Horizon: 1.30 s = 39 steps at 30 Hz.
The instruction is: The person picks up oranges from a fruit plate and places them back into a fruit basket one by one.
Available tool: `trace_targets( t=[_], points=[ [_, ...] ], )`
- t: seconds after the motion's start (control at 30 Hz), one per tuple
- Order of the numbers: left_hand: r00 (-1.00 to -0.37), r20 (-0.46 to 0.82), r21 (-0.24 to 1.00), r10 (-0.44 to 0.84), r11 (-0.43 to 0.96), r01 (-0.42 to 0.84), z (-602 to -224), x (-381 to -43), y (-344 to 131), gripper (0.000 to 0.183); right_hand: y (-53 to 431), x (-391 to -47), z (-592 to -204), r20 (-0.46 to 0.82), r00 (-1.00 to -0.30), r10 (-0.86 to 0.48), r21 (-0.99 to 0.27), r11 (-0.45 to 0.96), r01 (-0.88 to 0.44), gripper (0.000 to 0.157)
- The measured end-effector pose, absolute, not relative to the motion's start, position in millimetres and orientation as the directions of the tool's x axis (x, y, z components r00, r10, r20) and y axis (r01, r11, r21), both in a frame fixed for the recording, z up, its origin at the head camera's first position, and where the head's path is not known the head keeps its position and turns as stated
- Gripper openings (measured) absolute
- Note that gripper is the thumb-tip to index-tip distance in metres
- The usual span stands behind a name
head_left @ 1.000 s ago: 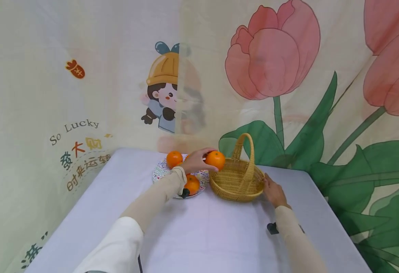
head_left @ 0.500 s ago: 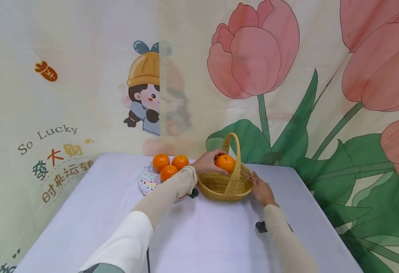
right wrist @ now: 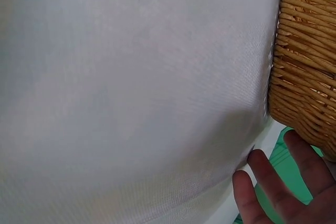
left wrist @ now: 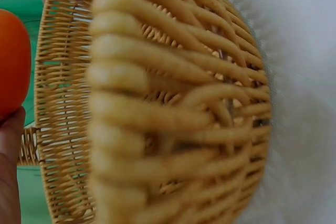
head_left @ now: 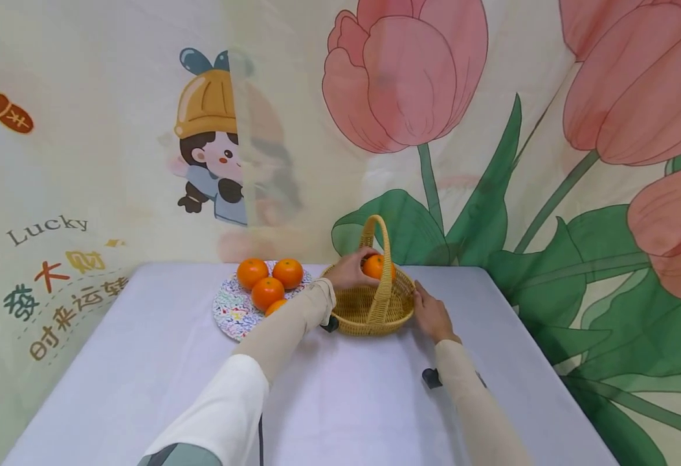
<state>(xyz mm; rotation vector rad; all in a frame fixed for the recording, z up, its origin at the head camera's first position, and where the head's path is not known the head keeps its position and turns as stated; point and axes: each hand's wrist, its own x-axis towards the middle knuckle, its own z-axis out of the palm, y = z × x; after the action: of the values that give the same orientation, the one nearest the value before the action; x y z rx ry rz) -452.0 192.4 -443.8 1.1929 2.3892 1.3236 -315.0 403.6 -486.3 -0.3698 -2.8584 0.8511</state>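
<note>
My left hand point(head_left: 349, 270) holds an orange point(head_left: 374, 266) over the wicker basket point(head_left: 359, 326), beside its tall handle. The left wrist view catches part of that orange point(left wrist: 13, 61) at its left edge, with the basket's near side filling the middle. At the basket's right side, my right hand point(head_left: 434, 315) touches the rim. Its visible fingers point(right wrist: 270, 177) are extended and spread by the woven wall in the right wrist view; its thumb is hidden there. Several more oranges point(head_left: 267, 294) lie on a speckled plate point(head_left: 226, 316) left of the basket, one partly behind the left sleeve.
A pale cloth covers the table point(head_left: 346, 401). Behind it hangs a printed backdrop point(head_left: 294, 239) with tulips and a cartoon figure. The left forearm point(head_left: 282, 336) crosses in front of the plate. A dark cable point(head_left: 261, 433) hangs below the left sleeve.
My left hand has carried the orange from the basket's left edge to over its inside, near the handle. My right hand stays at the basket's right side. The head view has shifted right.
</note>
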Motion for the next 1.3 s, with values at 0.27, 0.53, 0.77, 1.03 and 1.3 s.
trace_targets(
  t=[0.27,0.53,0.77,1.03,1.3],
  points=[
    [-0.637,0.219,0.783,0.739,0.257,0.567,-446.9,-461.2,199.7,0.072,400.4,-318.1,-480.5,0.079,-0.960,0.267,-0.558,0.810,0.180,0.054],
    [-0.640,0.182,0.823,0.747,0.240,0.514,-447.5,-463.3,202.4,0.072,398.0,-321.1,-480.3,0.104,-0.960,0.262,-0.577,0.801,0.156,0.053],
    [-0.606,0.241,0.767,0.758,0.234,0.597,-439.3,-468.6,210.8,0.075,403.4,-319.4,-481.1,0.107,-0.954,0.280,-0.568,0.805,0.172,0.052],
    [-0.610,0.192,0.789,0.769,0.249,0.561,-452.3,-472.0,210.4,0.077,399.9,-318.2,-490.9,0.074,-0.957,0.282,-0.572,0.798,0.191,0.052],
    [-0.602,0.206,0.777,0.771,0.245,0.580,-439.7,-473.5,216.3,0.070,403.4,-318.7,-489.6,0.091,-0.953,0.290,-0.564,0.804,0.190,0.051]
  ],
)
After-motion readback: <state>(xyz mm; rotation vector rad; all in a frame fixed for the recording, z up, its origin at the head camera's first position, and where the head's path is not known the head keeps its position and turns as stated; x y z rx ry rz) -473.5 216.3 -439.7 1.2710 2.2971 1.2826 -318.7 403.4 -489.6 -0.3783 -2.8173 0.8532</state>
